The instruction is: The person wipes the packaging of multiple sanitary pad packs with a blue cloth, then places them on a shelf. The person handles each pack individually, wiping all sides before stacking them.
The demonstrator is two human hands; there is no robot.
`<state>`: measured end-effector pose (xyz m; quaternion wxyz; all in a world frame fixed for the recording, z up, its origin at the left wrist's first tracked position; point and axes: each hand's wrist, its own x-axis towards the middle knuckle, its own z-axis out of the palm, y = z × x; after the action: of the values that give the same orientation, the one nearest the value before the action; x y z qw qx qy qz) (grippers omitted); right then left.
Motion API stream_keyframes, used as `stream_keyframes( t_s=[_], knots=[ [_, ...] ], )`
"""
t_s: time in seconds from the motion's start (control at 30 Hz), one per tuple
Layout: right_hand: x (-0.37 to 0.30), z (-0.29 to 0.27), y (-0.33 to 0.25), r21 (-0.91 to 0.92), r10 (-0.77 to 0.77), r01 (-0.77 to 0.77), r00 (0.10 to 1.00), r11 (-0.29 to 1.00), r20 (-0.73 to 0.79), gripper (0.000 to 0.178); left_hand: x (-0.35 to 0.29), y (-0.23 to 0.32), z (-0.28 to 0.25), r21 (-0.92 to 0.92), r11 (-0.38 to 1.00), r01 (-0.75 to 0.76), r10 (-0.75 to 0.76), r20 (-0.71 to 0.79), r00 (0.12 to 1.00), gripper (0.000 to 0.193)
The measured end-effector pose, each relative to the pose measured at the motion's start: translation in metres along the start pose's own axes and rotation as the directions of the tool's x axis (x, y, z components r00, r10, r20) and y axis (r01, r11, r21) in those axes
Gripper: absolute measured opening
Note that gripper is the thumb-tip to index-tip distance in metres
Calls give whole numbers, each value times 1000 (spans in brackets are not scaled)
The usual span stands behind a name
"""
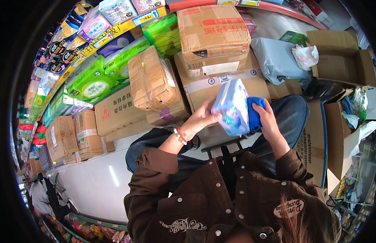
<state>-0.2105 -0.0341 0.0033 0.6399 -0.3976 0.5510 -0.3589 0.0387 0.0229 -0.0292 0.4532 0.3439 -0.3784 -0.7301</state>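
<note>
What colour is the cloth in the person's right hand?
The cloth in the right hand is bright blue; the head view shows it.

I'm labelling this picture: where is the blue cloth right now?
In the head view, right of centre, the blue cloth is in the right hand, beside the package that the left hand holds.

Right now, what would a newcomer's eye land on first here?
First, the shiny pale blue packet in the left fingers, near the centre, with a bright blue bundle in the right fingers just beside it. Then the large taped brown box at the top centre, and the vivid green packs at the upper left.
</note>
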Motion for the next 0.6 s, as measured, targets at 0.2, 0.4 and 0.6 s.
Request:
stream_keyframes(
  t_s=[0.2,0.4,0.6],
  knots=[
    [-17,25,0,368,277,-261,961,893,9,27,8,13,0,124,976,-181,189,-61,980,91],
    [-1,40,26,574,423,-452,885,682,195,13,37,14,-29,700,639,-319,491,-52,870,40],
    [13,65,40,482,353,-375,925,792,140,20,70,27,-40,755,607,-249,504,-123,855,17]
  ],
)
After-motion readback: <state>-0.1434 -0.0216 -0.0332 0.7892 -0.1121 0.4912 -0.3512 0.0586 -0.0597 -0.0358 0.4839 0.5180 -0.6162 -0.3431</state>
